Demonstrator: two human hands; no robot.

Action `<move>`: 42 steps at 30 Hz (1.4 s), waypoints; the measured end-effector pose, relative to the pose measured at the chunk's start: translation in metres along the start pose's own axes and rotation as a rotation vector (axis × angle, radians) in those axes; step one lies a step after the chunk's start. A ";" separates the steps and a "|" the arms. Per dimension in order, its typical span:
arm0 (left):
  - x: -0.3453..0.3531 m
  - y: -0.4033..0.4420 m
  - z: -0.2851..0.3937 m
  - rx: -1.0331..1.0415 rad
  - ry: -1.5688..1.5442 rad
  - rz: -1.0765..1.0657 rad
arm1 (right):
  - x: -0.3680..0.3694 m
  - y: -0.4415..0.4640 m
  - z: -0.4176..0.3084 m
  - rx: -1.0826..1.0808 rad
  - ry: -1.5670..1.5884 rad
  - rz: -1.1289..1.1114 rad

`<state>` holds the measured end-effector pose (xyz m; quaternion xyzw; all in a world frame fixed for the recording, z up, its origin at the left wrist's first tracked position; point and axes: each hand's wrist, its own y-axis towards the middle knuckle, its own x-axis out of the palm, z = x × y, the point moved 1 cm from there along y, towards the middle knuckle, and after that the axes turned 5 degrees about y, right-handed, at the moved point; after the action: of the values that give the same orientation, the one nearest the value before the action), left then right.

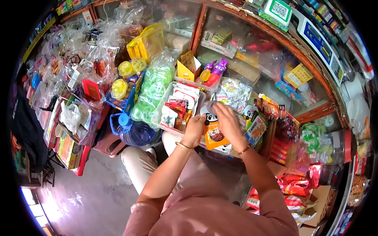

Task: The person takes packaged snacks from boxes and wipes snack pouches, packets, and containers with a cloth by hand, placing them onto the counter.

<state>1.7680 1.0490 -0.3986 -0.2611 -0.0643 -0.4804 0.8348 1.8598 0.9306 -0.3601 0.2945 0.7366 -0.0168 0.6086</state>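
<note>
An orange snack packet point(214, 135) with a panda picture and a bowl of food printed on it is upright in front of my lap. My left hand point(195, 129) is closed, gripping the packet's left edge between thumb and fingers. My right hand point(229, 122) lies along its upper right side with the fingers stretched out; whether the thumb presses on it is hidden. To the left of my left hand stands a clear plastic tub point(160, 114) of white and red packets. Behind my right hand is a pile of silvery-white packets point(233, 92), with further panda packets point(252, 114) to its right.
A blue-capped water jug point(139, 133) stands by my knee, near bagged green bottles point(155, 88). Bagged goods point(90, 59) crowd the left. A wood-framed glass cabinet point(199, 29) rises behind, carrying a scale point(321, 45). Red bags point(295, 185) lie lower right.
</note>
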 end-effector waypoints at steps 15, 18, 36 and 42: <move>-0.027 0.005 0.026 0.298 0.760 -0.014 | -0.012 0.006 -0.004 0.010 -0.024 -0.029; -0.030 0.010 0.016 0.263 0.734 0.005 | -0.013 0.010 -0.020 -0.029 0.080 0.098; -0.031 0.001 0.015 0.257 0.519 0.005 | 0.006 -0.003 -0.009 -0.176 -0.050 -0.063; -0.032 0.003 0.018 0.188 0.468 -0.022 | -0.019 0.002 -0.017 -0.051 0.226 0.083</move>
<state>1.7558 1.0838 -0.3958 -0.0632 0.0833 -0.5287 0.8424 1.8477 0.9307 -0.3377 0.3090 0.7880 0.0606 0.5291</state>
